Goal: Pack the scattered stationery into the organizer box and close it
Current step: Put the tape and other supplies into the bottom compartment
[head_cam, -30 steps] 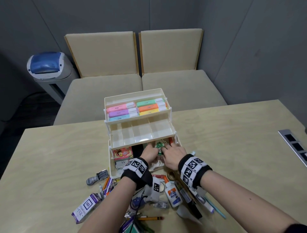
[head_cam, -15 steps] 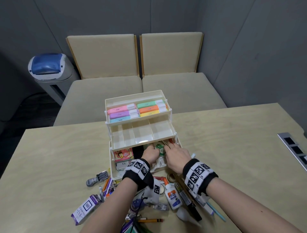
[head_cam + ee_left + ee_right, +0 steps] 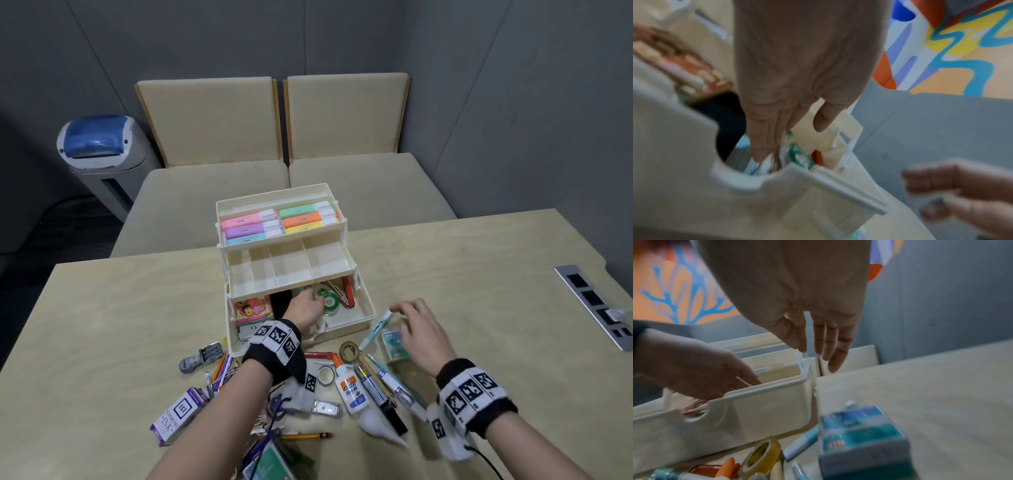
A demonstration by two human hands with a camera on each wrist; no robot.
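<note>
The cream organizer box (image 3: 364, 310) stands open in tiers: pastel highlighters (image 3: 274, 222) fill the top tray and the divided middle tray (image 3: 291, 270) holds nothing. My left hand (image 3: 308, 305) reaches into the bottom compartment, its straight fingers (image 3: 756, 146) touching green tape rolls (image 3: 327, 298) beside red scissors (image 3: 347, 296). My right hand (image 3: 409, 318) hovers with spread fingers, holding nothing, just above a teal box (image 3: 393, 344) and a teal pen (image 3: 376, 327) on the table right of the organizer. The right wrist view shows the same open hand (image 3: 816, 356) above that teal box (image 3: 863, 434).
Loose stationery lies in front of the organizer: a glue bottle (image 3: 349, 387), a yellow tape roll (image 3: 348, 351), markers, a pencil (image 3: 305, 436), a purple ink-pad box (image 3: 180, 411) and a grey stapler (image 3: 202, 356). A socket strip (image 3: 596, 301) sits at the table's right edge.
My right hand has come out of the bottom compartment and moved right, over the teal box and pen. My left hand stays in the compartment on the green tape rolls.
</note>
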